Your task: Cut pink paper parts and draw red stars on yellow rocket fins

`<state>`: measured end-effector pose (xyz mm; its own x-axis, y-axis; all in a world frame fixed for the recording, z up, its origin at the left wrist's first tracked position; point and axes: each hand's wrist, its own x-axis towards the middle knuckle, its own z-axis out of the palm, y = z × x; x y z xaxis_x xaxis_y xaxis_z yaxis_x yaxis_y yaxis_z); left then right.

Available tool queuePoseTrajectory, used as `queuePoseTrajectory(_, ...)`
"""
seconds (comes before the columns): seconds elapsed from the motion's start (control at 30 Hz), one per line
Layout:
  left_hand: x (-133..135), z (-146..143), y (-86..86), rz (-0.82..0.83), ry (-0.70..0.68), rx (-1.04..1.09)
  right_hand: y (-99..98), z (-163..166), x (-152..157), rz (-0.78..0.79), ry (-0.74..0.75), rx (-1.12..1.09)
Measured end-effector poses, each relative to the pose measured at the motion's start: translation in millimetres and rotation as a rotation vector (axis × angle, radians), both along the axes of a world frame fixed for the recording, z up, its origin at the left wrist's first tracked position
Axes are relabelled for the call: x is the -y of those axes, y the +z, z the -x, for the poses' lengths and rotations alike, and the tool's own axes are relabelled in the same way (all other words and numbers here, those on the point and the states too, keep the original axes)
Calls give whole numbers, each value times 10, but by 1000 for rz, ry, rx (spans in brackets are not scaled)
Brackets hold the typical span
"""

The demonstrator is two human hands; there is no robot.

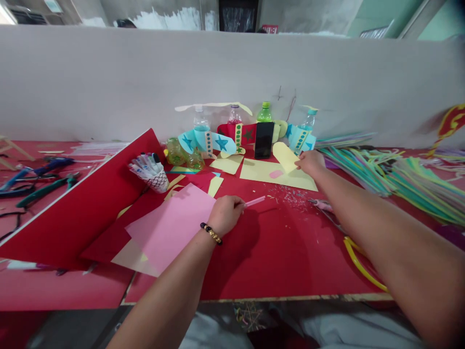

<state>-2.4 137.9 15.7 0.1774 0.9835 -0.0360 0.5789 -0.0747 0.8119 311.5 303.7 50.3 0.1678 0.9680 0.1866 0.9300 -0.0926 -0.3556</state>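
Observation:
My left hand [225, 214], with a beaded bracelet at the wrist, is closed on a narrow pink paper strip [255, 201] that sticks out to the right. Farther back, my right hand [311, 163] pinches the edge of a round-ended pale yellow paper piece [285, 156]. Below that piece lies a yellow paper sheet [254, 175] with a small pink paper piece [276, 173] on it. Pink paper sheets [174, 218] lie left of my left hand. Under my right forearm, scissors [323, 206] with pink-wrapped parts are partly hidden.
A black phone [264, 140] stands among decorated plastic bottles [235, 115] along the grey partition [225, 72]. To the left are a cup of markers [157, 180] and a slanted red board [109, 203]. Colourful strips [410, 179] are heaped at right. Paper scraps [290, 196] dot the red table [276, 261].

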Motion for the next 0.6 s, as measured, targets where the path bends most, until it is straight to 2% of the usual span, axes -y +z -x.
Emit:
queuePoseTrajectory(0.1, 3, -10, 0, 36, -5, 79, 114, 51, 195, -21, -72, -207)
queuePoseTrajectory(0.2, 14, -32, 20, 90, -18, 201, 142, 222, 481, -41, -38, -433)
queuePoseTrajectory(0.43, 48, -52, 132, 252, -9, 491, -168, 715, 1268, 68, 161, -862)
queuePoseTrajectory(0.6, 39, -41, 116, 300, 3, 596, -283, 887, 1554, 139, 260, -1047)
